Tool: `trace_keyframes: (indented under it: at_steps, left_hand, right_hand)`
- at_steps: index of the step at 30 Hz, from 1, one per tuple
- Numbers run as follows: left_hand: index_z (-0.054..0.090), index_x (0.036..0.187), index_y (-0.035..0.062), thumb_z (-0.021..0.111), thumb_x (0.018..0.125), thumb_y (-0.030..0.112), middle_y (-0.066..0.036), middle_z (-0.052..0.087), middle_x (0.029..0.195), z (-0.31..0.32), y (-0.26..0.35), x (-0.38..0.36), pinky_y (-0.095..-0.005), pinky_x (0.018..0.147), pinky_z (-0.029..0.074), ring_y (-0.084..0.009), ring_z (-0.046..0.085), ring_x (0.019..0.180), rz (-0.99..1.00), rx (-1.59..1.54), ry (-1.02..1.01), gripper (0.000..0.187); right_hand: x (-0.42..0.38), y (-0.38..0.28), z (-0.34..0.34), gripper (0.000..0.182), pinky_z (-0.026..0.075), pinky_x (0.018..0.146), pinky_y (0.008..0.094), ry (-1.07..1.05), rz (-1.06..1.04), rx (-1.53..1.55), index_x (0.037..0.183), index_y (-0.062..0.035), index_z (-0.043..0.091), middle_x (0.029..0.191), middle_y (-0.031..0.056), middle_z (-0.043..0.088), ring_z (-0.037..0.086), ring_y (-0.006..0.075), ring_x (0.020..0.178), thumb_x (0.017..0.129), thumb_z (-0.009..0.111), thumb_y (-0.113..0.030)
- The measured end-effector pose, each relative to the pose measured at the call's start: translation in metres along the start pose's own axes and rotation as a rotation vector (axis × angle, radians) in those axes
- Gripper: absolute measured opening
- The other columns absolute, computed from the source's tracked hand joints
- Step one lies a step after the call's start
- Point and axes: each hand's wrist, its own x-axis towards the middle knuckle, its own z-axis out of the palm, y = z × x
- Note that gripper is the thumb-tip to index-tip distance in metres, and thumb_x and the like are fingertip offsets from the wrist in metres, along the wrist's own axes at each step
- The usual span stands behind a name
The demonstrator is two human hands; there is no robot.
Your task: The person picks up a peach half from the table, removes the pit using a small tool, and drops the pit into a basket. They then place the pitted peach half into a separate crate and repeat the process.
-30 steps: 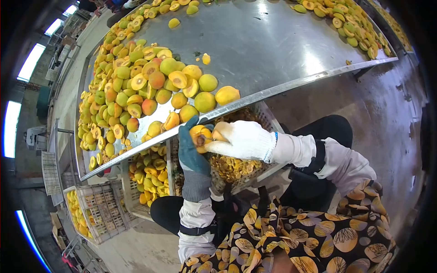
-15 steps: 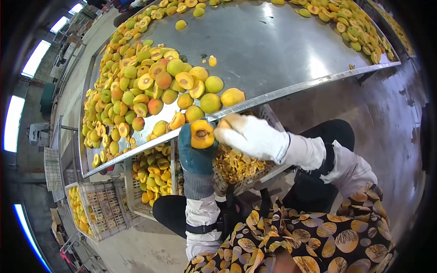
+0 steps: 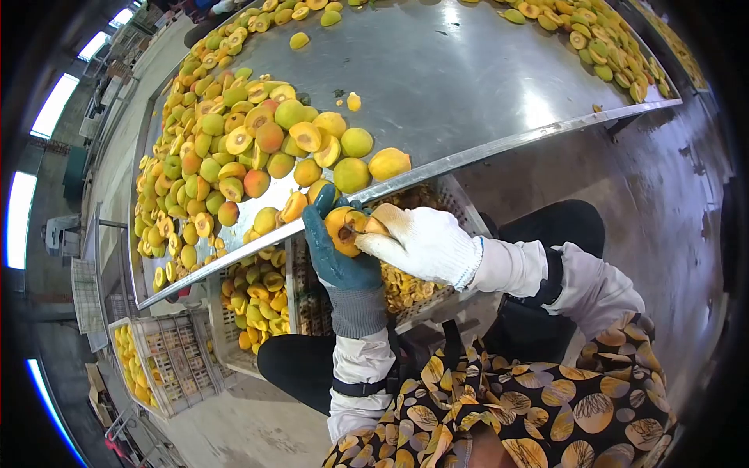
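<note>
My left hand [image 3: 341,261], in a teal rubber-coated glove with a grey cuff, holds a peach half [image 3: 340,232] with its cut face up. My right hand [image 3: 425,243], in a white knit glove stained at the fingertips, is closed and pressed against that cut face. A thin dark tip of a small tool [image 3: 355,227] shows at the pit hollow; the rest of it is hidden by my fingers. Just beyond my hands, whole and halved peaches [image 3: 257,140] lie heaped along the edge of the metal table [image 3: 437,101].
Under the table edge, a crate [image 3: 468,207] holds peach scraps [image 3: 409,285]. To its left stand a crate of peach halves [image 3: 257,300] and another plastic crate [image 3: 175,351]. More halves [image 3: 601,47] lie at the table's far right. Part of another person [image 3: 222,6] shows at the top.
My right hand has moved in from beside the peach half onto its cut face. My left hand has tilted the half, and its fingers now show behind it.
</note>
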Motion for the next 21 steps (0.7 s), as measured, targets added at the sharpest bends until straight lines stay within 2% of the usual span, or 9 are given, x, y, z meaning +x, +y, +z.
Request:
trace_keyframes:
  at_steps: [3, 6, 9, 12, 15, 18, 21]
  left_hand:
    - [0.049, 0.136, -0.0008, 0.037, 0.107, 0.049, -0.018, 0.057, 0.131, 0.007, 0.006, 0.003, -0.0386, 0.103, 0.048, -0.0260, 0.057, 0.119, -0.163, -0.271, 0.071, 0.058]
    - [0.049, 0.134, -0.0017, 0.036, 0.107, 0.049, -0.018, 0.058, 0.130, 0.010, 0.012, 0.004, -0.0392, 0.105, 0.047, -0.0277, 0.056, 0.122, -0.221, -0.321, 0.109, 0.059]
    - [0.051, 0.131, -0.0019, 0.035, 0.107, 0.049, -0.018, 0.060, 0.126, 0.010, 0.008, 0.002, -0.0396, 0.104, 0.048, -0.0278, 0.057, 0.120, -0.143, -0.325, 0.062, 0.059]
    - [0.058, 0.123, -0.0033, 0.036, 0.108, 0.046, -0.018, 0.063, 0.120, 0.010, 0.007, 0.001, -0.0413, 0.102, 0.050, -0.0272, 0.062, 0.112, -0.160, -0.350, 0.107, 0.056]
    - [0.057, 0.121, -0.0037, 0.034, 0.108, 0.048, -0.018, 0.063, 0.117, 0.012, 0.014, -0.005, -0.0394, 0.099, 0.051, -0.0260, 0.062, 0.110, -0.086, -0.151, 0.100, 0.059]
    - [0.057, 0.121, -0.0043, 0.033, 0.107, 0.050, -0.017, 0.064, 0.114, 0.014, 0.015, -0.007, -0.0370, 0.096, 0.051, -0.0249, 0.062, 0.106, 0.135, 0.291, 0.060, 0.061]
    - [0.057, 0.120, -0.0046, 0.033, 0.107, 0.051, -0.017, 0.065, 0.111, 0.019, 0.026, -0.009, -0.0349, 0.093, 0.051, -0.0233, 0.063, 0.102, -0.042, 0.087, 0.086, 0.062]
  right_hand:
    - [-0.001, 0.001, 0.001, 0.043, 0.052, 0.050, 0.0454, -0.027, -0.008, -0.015, 0.095, -0.0074, 0.060, 0.066, 0.0166, 0.065, 0.067, 0.0360, 0.060, 0.096, 0.057, -0.050]
    - [-0.002, -0.001, 0.000, 0.043, 0.052, 0.051, 0.0458, -0.042, 0.023, -0.031, 0.095, -0.0073, 0.060, 0.066, 0.0161, 0.065, 0.067, 0.0363, 0.060, 0.096, 0.056, -0.050]
    - [0.001, -0.001, 0.000, 0.043, 0.052, 0.051, 0.0464, -0.042, 0.025, -0.031, 0.095, -0.0070, 0.060, 0.066, 0.0164, 0.065, 0.067, 0.0368, 0.061, 0.097, 0.055, -0.050]
    - [0.003, 0.000, 0.001, 0.044, 0.053, 0.055, 0.0465, -0.091, 0.030, 0.001, 0.095, -0.0058, 0.061, 0.071, 0.0180, 0.066, 0.068, 0.0376, 0.065, 0.097, 0.054, -0.049]
    - [0.004, -0.003, -0.001, 0.045, 0.054, 0.059, 0.0467, -0.185, 0.077, 0.087, 0.096, -0.0037, 0.061, 0.074, 0.0201, 0.066, 0.068, 0.0381, 0.070, 0.098, 0.054, -0.048]
    - [0.008, -0.003, -0.005, 0.047, 0.053, 0.059, 0.0472, -0.229, -0.004, 0.273, 0.097, -0.0008, 0.061, 0.073, 0.0192, 0.065, 0.066, 0.0386, 0.066, 0.098, 0.053, -0.047]
    - [0.006, 0.015, 0.012, 0.044, 0.053, 0.061, 0.0471, -0.176, -0.384, 0.156, 0.101, -0.0008, 0.062, 0.080, 0.0192, 0.066, 0.065, 0.0385, 0.069, 0.100, 0.051, -0.043]
